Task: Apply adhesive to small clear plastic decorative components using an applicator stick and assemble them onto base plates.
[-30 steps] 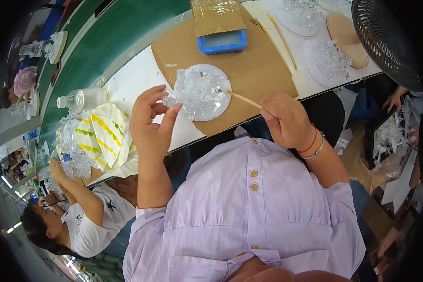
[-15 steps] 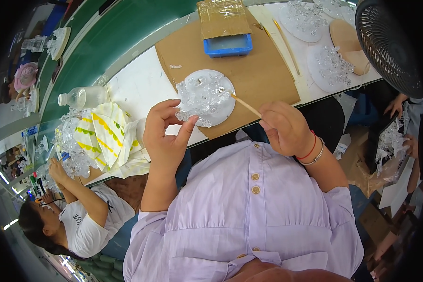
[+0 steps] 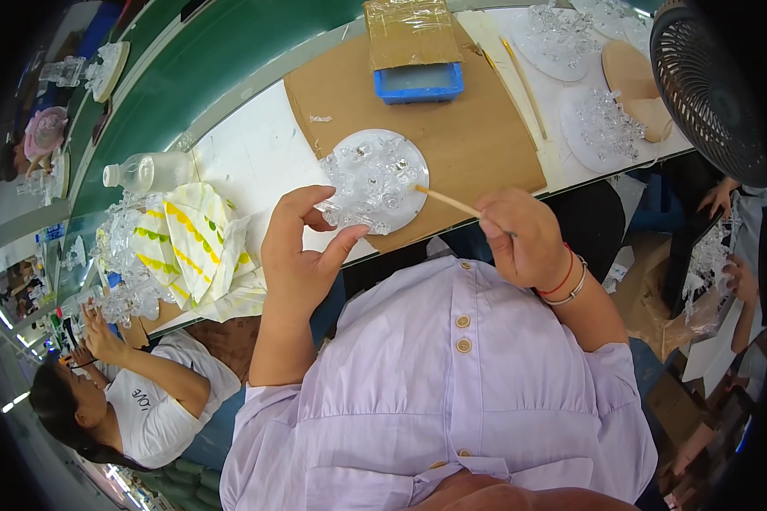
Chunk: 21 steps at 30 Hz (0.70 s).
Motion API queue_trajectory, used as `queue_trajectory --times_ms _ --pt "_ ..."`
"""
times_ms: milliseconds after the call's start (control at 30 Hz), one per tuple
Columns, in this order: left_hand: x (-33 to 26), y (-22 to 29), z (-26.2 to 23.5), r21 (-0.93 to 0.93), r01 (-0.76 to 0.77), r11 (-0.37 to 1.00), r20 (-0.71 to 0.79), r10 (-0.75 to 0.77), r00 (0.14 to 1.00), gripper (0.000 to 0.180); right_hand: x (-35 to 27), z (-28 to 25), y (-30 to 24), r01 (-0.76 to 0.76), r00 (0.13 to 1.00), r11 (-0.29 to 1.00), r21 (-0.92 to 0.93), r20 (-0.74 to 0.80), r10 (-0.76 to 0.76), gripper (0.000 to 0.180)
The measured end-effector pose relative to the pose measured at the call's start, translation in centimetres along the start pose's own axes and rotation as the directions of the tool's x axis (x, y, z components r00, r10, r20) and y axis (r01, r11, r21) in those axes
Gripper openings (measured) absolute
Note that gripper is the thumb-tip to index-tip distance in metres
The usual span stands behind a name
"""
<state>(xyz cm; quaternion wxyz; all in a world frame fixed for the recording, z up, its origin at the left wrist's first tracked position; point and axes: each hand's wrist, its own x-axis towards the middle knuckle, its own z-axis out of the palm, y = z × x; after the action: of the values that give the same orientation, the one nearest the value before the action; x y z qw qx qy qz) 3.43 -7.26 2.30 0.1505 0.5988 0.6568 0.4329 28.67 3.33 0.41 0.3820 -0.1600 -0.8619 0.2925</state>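
Observation:
A round white disc point(image 3: 419, 182) lies on brown cardboard, crowded with clear plastic pieces point(image 3: 368, 175). My left hand point(image 3: 298, 243) is at its near left edge, thumb and fingers curved round a clear piece there. Whether that piece is fixed to the disc, I cannot tell. My right hand point(image 3: 524, 234) pinches a slender wooden stick point(image 3: 452, 201), held slanting. Its tip meets the disc's right part among the clear pieces.
Behind the disc stands a blue tray point(image 3: 419, 83) partly covered by a cardboard flap point(image 3: 411, 34). A clear bottle point(image 3: 149, 174) and patterned cloth point(image 3: 192, 243) lie left. More discs point(image 3: 590, 128) and a black fan point(image 3: 707, 94) stand right. A co-worker point(image 3: 153, 400) sits left.
The stick's tip has shifted slightly down and left on the disc, and my right hand has moved a little right. My left thumb has slid right along the disc's near edge.

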Motion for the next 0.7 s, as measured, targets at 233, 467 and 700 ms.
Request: queue_trajectory --times_ms 233,467,700 --pt "0.7 -0.6 -0.6 -0.024 -0.011 1.000 0.117 0.014 0.993 0.038 0.6 -0.4 -0.1 0.010 1.000 0.999 -0.045 -0.019 -0.011 0.010" --pt "0.8 -1.1 -0.4 -0.016 -0.107 0.994 0.003 0.107 0.994 0.032 3.2 -3.5 0.9 0.066 0.980 0.994 -0.085 -0.185 -0.080 0.006" --pt "1.3 -1.3 -0.4 -0.010 -0.036 0.999 -0.133 0.035 0.991 0.031 8.2 -2.8 4.4 -0.204 0.956 0.947 -0.247 -0.260 0.138 0.009"
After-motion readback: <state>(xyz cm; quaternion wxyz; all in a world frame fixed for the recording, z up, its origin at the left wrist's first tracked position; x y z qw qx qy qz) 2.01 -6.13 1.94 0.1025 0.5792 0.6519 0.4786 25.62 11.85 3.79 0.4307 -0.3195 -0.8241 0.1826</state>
